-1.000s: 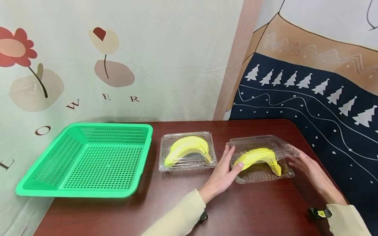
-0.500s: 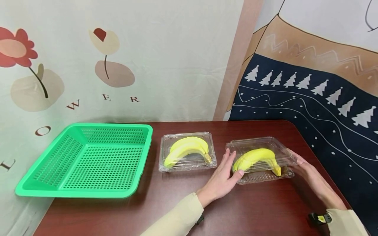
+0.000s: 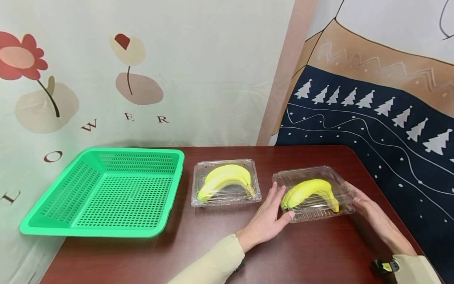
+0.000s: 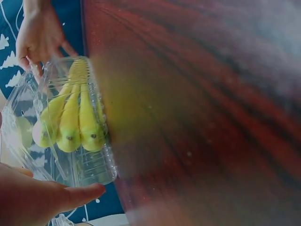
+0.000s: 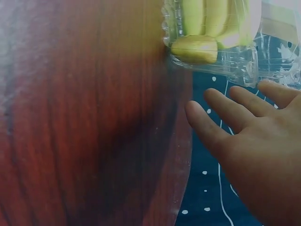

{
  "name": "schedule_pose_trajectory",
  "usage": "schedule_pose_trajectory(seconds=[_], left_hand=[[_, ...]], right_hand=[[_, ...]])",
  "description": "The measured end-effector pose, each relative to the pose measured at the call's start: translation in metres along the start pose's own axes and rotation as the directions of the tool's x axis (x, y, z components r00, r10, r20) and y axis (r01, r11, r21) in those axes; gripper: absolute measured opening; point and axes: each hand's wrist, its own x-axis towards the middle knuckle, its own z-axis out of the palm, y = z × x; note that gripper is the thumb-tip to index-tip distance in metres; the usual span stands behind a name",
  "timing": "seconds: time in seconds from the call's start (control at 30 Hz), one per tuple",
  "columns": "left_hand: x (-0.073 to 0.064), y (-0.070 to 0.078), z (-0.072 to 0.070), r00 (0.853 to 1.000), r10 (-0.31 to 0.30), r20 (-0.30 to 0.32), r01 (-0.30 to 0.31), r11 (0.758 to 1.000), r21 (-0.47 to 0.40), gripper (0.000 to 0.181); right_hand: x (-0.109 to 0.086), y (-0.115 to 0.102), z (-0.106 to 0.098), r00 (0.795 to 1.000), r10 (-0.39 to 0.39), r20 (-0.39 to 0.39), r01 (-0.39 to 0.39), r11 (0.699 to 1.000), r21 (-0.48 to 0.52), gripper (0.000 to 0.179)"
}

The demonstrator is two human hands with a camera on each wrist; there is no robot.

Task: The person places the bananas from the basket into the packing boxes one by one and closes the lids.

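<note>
A clear plastic clamshell box point(image 3: 320, 215) with a bunch of bananas point(image 3: 306, 191) inside lies at the right of the table, its lid point(image 3: 324, 173) lowered over the fruit, with its right side still a little raised in the head view. My left hand point(image 3: 264, 219) rests against the box's left side, fingers straight and thumb at its front corner. At the lid's right edge is my right hand point(image 3: 372, 217); the right wrist view shows its fingers point(image 5: 235, 110) extended and spread, an upper fingertip near the lid. Three banana tips point(image 4: 70, 134) face the left wrist camera.
A second clear box point(image 3: 198, 189) with bananas point(image 3: 225, 181) inside sits shut just left of my left hand. Farther left stands a green perforated basket point(image 3: 170, 209). The dark red table point(image 3: 198, 244) ends at a patterned cloth point(image 3: 354, 114) on the right.
The lid of the right-hand box has come down over the bananas, with my right hand lowering slightly along its edge. My left hand stays beside the box.
</note>
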Motion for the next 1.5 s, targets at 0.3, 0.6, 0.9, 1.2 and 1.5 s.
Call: schedule_pose_trajectory(seconds=[0.3,0.6,0.9,1.2,1.5], left_hand=[[-0.002,-0.001,0.002,1.0,0.014,0.021,-0.016,0.994,0.106,0.076],[-0.002,-0.001,0.006,0.999,0.001,0.033,-0.006,0.989,0.147,0.076],[-0.002,-0.002,0.009,1.0,0.0,-0.019,0.003,0.993,0.12,0.07],[0.002,0.004,0.016,0.988,-0.068,-0.137,0.071,0.997,0.013,0.061],[0.003,0.01,0.025,0.963,-0.098,-0.251,0.103,0.995,0.005,0.061]], right_hand=[[-0.006,0.004,0.001,1.0,0.009,-0.02,-0.01,0.998,-0.054,0.053],[-0.007,0.01,0.0,1.0,-0.002,-0.02,0.002,1.0,0.016,0.055],[-0.009,0.011,0.0,0.999,0.029,-0.013,-0.028,0.996,0.086,0.057],[-0.01,0.011,0.003,0.996,0.032,-0.085,-0.034,0.999,-0.019,0.06],[-0.009,0.009,0.005,0.983,0.077,-0.168,-0.113,0.969,-0.22,0.055]])
